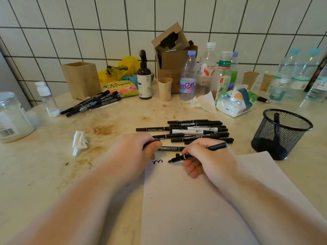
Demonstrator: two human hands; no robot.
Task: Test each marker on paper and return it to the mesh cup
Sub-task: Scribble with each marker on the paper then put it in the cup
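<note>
The uncapped black marker [194,153] lay slanted in the right hand [207,156], whose grip pinched its slim barrel, tip touching the smooth white paper [194,200] near a looped squiggle [157,162]. The left hand [134,151] curled its grip around a second marker [169,148]. Beyond lay a heap of markers [194,131]; right, the round wire mesh cup [281,133] stood on the stained surface [53,165].
</note>
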